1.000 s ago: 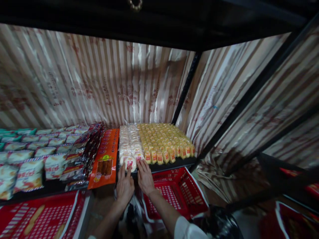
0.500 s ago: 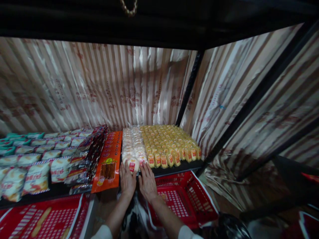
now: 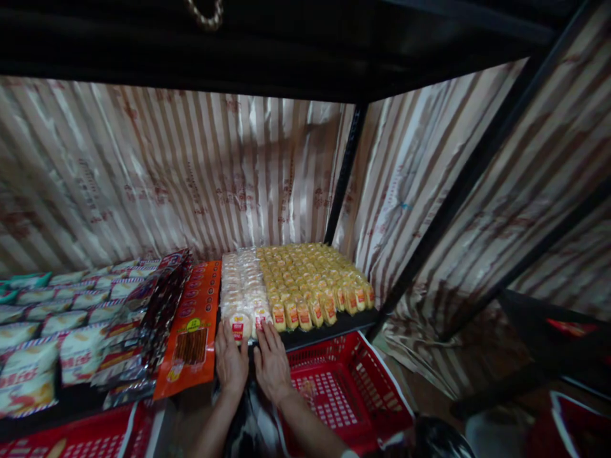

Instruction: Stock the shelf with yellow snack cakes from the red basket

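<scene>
At the shelf's front edge, my left hand [image 3: 232,361] has its fingers stretched out against the lower front of a clear-wrapped round white packet [image 3: 238,326] with a red label. Beside it my right hand [image 3: 272,361] also lies with fingers extended, its fingertips at a similar white packet [image 3: 260,313]. Neither hand is closed round anything. Behind these two, rows of white packets [image 3: 240,280] run back along the shelf. Directly to their right stand many small yellow wrapped cakes [image 3: 305,280], packed in tight rows.
An orange packet [image 3: 194,331] showing brown sticks lies left of the white rows, with dark shiny packets [image 3: 153,305] and white bags [image 3: 81,353] beyond. Below are red baskets [image 3: 377,375]. A black post [image 3: 344,175] and striped sheeting [image 3: 267,165] stand behind.
The view has turned a little right, so the shelf goods sit further left and lower. My hands have drawn back slightly, and more of the left packet's label shows.
</scene>
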